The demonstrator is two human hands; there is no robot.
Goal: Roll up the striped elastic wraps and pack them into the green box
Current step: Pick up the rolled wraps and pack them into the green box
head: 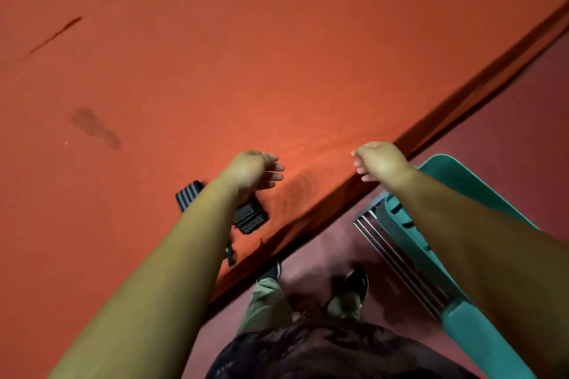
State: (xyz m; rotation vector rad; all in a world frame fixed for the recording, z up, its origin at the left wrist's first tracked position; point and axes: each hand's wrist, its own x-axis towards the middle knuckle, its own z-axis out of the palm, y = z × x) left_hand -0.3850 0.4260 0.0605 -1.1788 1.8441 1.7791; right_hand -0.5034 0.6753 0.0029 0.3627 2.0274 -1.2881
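Lying on orange table [277, 55], striped wrap [250, 218] runs left-right, partly hidden.

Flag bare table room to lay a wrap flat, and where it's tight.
Free: the red table beyond both hands, and left of the left forearm past the dark stain. Bare too between left hand and right hand. Tight: the near edge under the left wrist, where the striped wraps lie; the green chair crowds the right.
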